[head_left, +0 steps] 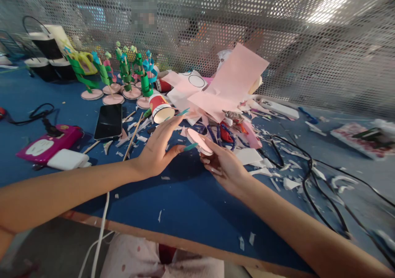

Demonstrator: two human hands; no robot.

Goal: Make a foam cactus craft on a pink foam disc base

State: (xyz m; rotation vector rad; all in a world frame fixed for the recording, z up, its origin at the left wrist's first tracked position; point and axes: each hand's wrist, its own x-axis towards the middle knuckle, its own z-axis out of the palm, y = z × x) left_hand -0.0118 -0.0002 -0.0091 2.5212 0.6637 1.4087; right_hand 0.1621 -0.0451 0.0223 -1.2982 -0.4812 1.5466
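Near the red paper cup (159, 102), I see the right hand (226, 169) grasping a pink disc (200, 140); the left hand (156, 148), its fingers straight and released, is just beside it.

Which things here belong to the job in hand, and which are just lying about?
Likely in the job:
pink disc, in the right hand
pink paper
green paper stalks on pink bases

Apparently lying about:
phone
magenta power strip

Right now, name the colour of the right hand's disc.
The disc has a pale pink face, in the head view.
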